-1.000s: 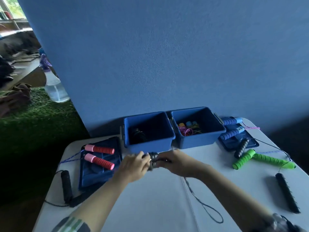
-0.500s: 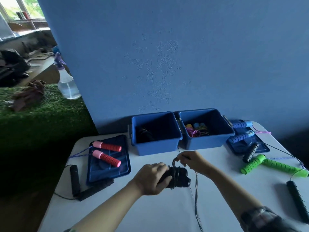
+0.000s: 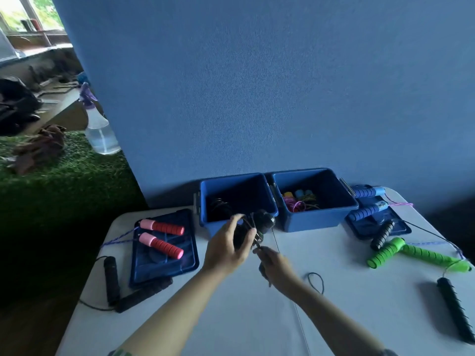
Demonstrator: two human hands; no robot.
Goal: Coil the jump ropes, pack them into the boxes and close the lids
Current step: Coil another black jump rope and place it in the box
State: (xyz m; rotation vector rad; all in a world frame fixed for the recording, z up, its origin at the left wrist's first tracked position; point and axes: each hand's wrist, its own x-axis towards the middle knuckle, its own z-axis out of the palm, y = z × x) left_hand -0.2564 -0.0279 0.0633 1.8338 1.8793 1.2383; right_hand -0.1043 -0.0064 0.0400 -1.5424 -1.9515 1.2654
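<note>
A: What's the setting?

B: A white table pushed against a blue wall.

A: Start nearest the camera, then.

B: Two bare forearms reach in from the bottom edge. At the near right a black spiked handle lies alone. At the near left a black rope's two handles lie by the table edge.

A: And the hands?

B: The left hand is curled round a black jump rope bundle, handles and coils together, held above the table just in front of the left box. The right hand sits just below it, fingers pinched on the rope's black cord, whose loose end loops on the table beside the right wrist. It is blurred, so the exact pinch is hard to read.

A: Further back?

B: A blue lid on the left carries two pink handles. On the right lie green handles.

A: The boxes?

B: Two blue ones touching side by side at the wall. The left box holds something dark and coiled. The right box holds coloured ropes. Right of it, blue handles rest on a second lid with one black handle.

A: Beyond the table?

B: A spray bottle on green turf, far left.
</note>
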